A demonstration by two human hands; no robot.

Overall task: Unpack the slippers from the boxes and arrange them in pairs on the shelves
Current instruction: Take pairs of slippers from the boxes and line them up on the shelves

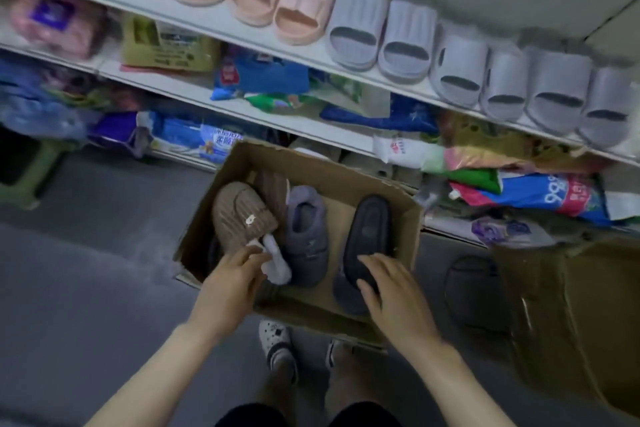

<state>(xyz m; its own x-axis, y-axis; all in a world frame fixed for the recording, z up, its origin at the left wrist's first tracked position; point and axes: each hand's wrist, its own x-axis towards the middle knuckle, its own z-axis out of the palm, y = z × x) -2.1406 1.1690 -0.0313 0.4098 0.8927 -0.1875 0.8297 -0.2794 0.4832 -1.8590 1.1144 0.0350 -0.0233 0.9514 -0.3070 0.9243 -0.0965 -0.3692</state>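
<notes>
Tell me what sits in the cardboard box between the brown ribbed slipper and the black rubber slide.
A grey plush slipper, in the head view.

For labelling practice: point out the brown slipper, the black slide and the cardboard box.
brown slipper (239, 215), head view, ribbed upper.
black slide (369, 232), head view, its middle.
cardboard box (311, 166), head view, back wall.

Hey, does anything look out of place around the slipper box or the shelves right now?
Yes. One dark slipper lies on the floor between the open cardboard box and a second box, outside both. The top-shelf slippers sit in neat pairs.
</notes>
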